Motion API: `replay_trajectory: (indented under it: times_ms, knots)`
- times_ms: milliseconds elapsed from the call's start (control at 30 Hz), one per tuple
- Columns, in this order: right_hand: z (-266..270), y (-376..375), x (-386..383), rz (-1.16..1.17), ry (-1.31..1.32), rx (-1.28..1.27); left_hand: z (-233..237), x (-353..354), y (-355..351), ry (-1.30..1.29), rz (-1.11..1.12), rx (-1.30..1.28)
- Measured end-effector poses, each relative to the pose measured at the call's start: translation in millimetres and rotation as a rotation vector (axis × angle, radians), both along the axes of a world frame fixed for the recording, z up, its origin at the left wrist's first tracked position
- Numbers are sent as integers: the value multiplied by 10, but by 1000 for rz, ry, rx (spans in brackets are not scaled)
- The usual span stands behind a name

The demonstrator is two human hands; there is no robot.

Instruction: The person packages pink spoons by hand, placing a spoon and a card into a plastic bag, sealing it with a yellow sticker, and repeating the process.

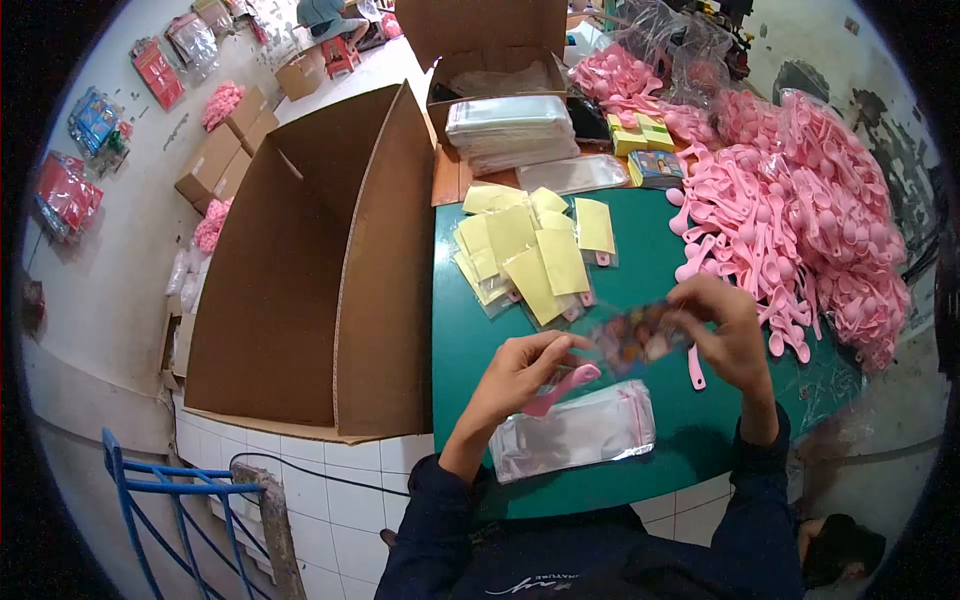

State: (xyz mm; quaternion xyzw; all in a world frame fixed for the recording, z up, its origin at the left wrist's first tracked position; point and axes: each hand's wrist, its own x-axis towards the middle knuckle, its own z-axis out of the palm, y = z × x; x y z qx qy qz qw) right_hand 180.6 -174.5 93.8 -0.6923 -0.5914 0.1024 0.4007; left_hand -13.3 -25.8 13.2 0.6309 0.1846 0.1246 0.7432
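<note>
My left hand (532, 372) is closed, thumb and fingers pinched at the near end of a clear plastic bag (600, 335), with a pink spoon (562, 391) held against the same fingers. My right hand (728, 328) pinches a colourful printed card (642, 336), smeared by motion, which overlaps the clear bag between both hands. Below them a stack of clear plastic sleeves (575, 440) lies on the green table (700, 430). Just under the right hand is a single pink spoon (696, 370). Beyond my hands lie several filled packets with yellow card backs (540, 250).
A big open cardboard box (385, 270) stands left of the table. Heaped pink spoons (760, 220) cover the right side. Stacked clear bags (510, 125), yellow card packs (640, 135) and a smaller open box (490, 60) are at the back. A blue metal frame (180, 485) stands lower left.
</note>
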Motion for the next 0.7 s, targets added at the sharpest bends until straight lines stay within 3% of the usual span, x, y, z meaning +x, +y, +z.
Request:
replay_trajectory:
  times_ms: [33,133,233,300,500,600,700]
  knots:
    - [-86,-22,2,-123,327,94,57,-1,-19,-9,11,-32]
    - [-213,-57,65,-127,485,354,-6,2,17,23,-29,27]
    - [-208,-87,-4,-59,259,152,56,16,-36,12,-15,-39]
    - [-215,-79,-12,-16,156,97,-44,21,-38,36,-1,124]
    - [-169,-49,-88,108,176,-204,-115,40,-47,55,-142,294]
    - [-295,49,-121,254,36,-361,-52,67,-142,18,-150,360]
    - [-507,90,-140,331,105,-300,42,61,-173,141,-150,473]
